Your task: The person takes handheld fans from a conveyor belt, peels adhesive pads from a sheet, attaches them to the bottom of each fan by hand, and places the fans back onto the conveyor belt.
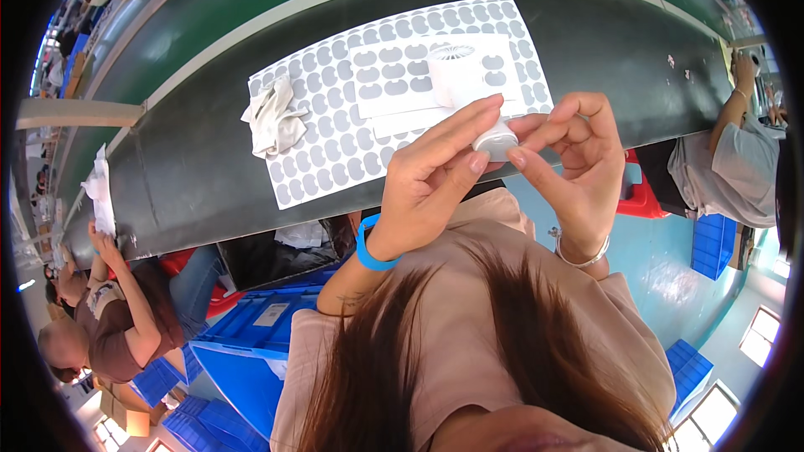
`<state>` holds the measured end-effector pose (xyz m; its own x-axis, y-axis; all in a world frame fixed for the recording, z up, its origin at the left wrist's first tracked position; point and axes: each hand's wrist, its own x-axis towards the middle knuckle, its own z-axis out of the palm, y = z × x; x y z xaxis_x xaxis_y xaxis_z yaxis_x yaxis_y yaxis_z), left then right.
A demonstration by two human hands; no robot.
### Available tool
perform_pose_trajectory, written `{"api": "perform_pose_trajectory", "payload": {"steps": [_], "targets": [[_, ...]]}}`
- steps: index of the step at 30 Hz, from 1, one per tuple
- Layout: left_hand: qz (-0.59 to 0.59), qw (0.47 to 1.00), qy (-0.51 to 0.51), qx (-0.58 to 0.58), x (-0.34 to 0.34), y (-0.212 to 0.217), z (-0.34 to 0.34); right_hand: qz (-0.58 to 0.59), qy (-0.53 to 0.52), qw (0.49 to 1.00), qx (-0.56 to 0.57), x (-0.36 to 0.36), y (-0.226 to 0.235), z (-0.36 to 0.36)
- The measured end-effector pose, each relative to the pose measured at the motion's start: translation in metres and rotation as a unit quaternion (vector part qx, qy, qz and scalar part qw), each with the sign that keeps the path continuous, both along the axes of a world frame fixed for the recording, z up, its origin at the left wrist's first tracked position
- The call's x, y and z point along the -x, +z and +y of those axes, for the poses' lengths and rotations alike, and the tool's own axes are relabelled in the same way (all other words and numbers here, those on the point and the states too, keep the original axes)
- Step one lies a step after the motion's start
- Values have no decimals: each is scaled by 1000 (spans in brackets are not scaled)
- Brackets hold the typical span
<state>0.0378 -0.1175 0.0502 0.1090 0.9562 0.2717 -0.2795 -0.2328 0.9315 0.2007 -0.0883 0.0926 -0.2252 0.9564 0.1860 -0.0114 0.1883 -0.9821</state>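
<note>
My left hand point(440, 172), a blue band at its wrist, grips a small white round-ended piece point(500, 127) between thumb and fingers. On the piece's end facing me is a grey patch point(496, 147) like the stickers on the sheets. The thumb and fingers of my right hand point(578, 163) pinch at the right edge of that end. Just beyond my left fingers is a white cylinder point(456, 75) with a ribbed, vented top; my fingers hide whether it joins the held piece. Under it lie small sticker sheets point(394, 105) on a large sheet of grey stickers point(322, 163).
A crumpled white cloth point(276, 117) lies on the sheet's left side, on the black worktable point(197, 176). Blue crates point(243, 343) and a black-lined bin point(280, 255) stand below the left edge. Co-workers sit at left point(126, 318) and right point(729, 167).
</note>
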Motion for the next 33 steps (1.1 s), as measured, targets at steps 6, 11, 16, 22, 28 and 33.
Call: {"api": "perform_pose_trajectory", "payload": {"steps": [6,11,16,22,28,33], "targets": [[-18,1000,19,17,-5,5,-2,-40,-8,998,-46,0,-4,0],[-10,999,52,-3,-10,2,-2,-76,-32,993,-79,2,-5,-3],[-14,998,55,-2,-12,2,-2,-59,-61,995,-61,5,-3,-7],[-9,999,50,1,-12,4,-1,-82,-65,990,-89,4,-4,-7],[-9,999,52,-2,-3,4,0,-244,-40,963,-108,-1,3,-1],[-74,996,27,44,21,14,4,-153,38,984,-87,8,-24,33]]}}
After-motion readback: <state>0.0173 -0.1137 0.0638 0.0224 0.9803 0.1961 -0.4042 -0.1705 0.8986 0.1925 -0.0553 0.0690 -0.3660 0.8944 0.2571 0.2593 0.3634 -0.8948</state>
